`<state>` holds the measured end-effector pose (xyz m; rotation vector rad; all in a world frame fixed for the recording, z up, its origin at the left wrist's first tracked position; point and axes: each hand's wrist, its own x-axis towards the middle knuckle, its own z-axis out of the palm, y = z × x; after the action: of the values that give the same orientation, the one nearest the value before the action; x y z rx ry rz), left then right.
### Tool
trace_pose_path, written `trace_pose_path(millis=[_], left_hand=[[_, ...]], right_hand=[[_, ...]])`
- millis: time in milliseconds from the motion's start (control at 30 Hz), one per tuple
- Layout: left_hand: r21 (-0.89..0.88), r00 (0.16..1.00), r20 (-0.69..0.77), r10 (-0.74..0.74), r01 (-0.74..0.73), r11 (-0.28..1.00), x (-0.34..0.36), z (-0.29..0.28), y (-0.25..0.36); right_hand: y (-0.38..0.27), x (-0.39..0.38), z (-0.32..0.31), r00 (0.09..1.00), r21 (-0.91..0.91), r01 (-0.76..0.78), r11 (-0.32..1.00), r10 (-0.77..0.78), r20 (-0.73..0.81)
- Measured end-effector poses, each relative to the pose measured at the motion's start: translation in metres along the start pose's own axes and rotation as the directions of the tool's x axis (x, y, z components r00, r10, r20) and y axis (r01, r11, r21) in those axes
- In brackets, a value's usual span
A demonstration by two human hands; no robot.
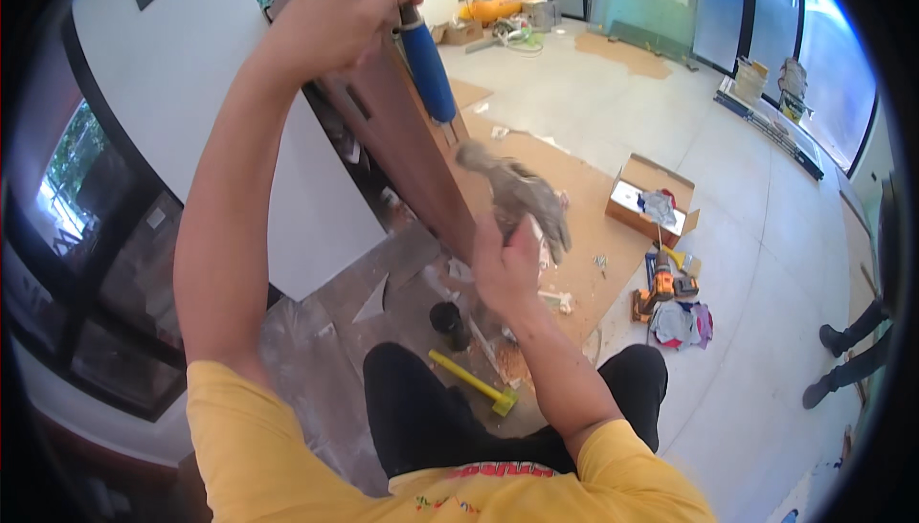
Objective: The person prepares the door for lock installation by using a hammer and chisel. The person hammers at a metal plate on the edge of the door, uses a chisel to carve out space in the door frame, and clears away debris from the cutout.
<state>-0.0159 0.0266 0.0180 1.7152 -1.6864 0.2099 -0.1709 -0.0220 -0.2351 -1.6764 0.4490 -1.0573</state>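
Note:
My left hand [335,16] is raised at the top, its fingers closed around the dark upper shaft of a tool with a blue cylindrical grip [428,73]. The grip hangs down from the fist; the tool's upper end is cut off by the frame. Lower down, my right hand [509,265] is closed on a grey work glove [522,196], which is blurred by motion. Beside both hands, a long brown wooden piece [407,150] slants down from the upper left; its lower end comes close to my right hand.
Between my knees lies a yellow hammer [474,384], near a black cylindrical container [448,322]. An open carton [651,202], an orange drill [661,282] and rags [682,324] lie to the right. Farther off are an orange compressor [503,4] and, right, another person's legs [857,346].

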Motion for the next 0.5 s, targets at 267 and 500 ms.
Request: trace_pose_path(millis=[267,500], left_hand=[[0.072,0.996,0.008,0.084,-0.084,0.994,0.007,0.004,0.015],[0.052,0.996,0.014,0.089,-0.09,0.995,0.007,0.0,0.007]], right_hand=[[0.029,0.009,-0.006,0.984,0.311,0.135,0.941,-0.091,-0.152],[-0.004,0.01,-0.016,0.921,0.431,0.377,0.82,-0.283,-0.268]])
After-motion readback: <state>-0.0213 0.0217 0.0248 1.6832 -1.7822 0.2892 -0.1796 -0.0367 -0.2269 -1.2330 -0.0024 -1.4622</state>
